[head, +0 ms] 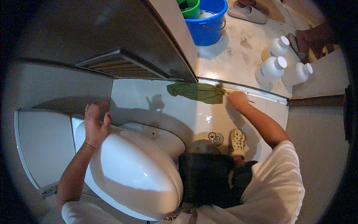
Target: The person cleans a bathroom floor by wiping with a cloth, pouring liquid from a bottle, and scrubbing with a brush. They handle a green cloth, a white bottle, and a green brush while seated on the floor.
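My right hand [237, 100] grips one end of a damp-looking green cloth [195, 92] at the white door sill. The cloth stretches leftward from the hand across the pale floor. A thin stick-like piece shows just past the hand; I cannot tell what it is. On the left, my left hand [96, 124] is over the rear of a white toilet [134, 165], whose lid is down. Its fingers are apart and hold nothing; whether it touches the toilet cannot be made out. The cistern [44, 145] stands left of the hand.
Beyond the sill [246, 92] stand three white bottles, one in front [270, 70], and a blue bucket [207, 30] with a green pail [191, 9]. Another person's slippered foot [249, 14] is near. A dark door [112, 33] stands open; a floor drain [216, 138] lies beside my shoe [237, 142].
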